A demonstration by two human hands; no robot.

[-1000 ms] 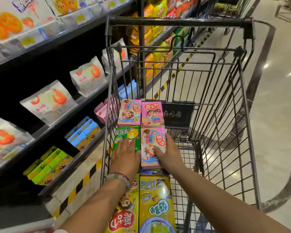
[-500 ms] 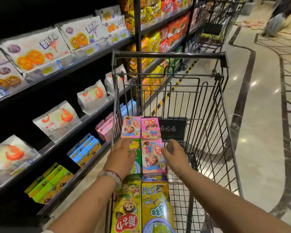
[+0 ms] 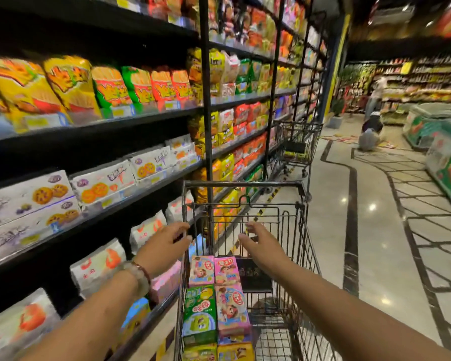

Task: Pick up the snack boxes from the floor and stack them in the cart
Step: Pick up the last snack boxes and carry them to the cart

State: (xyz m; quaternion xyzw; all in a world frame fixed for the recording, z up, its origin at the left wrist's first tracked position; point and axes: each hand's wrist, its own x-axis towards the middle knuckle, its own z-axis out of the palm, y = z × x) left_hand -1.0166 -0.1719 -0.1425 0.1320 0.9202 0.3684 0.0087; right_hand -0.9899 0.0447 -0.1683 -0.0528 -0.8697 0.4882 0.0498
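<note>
Both hands, left hand (image 3: 167, 242) and right hand (image 3: 258, 241), hover spread and empty above the cart (image 3: 245, 184); the unbraced snack boxes (image 3: 216, 295) may slide if jolted.

Snack boxes (image 3: 215, 298) — flat in cart (image 3: 307, 259)

The wire cart (image 3: 303, 230) stands on the polished floor (image 3: 375, 243) beside the shelves (image 3: 141, 121). Snack boxes (image 3: 214, 295) lie flat in two rows along its left side, pink, green and, nearest, what looks like yellow.
</note>
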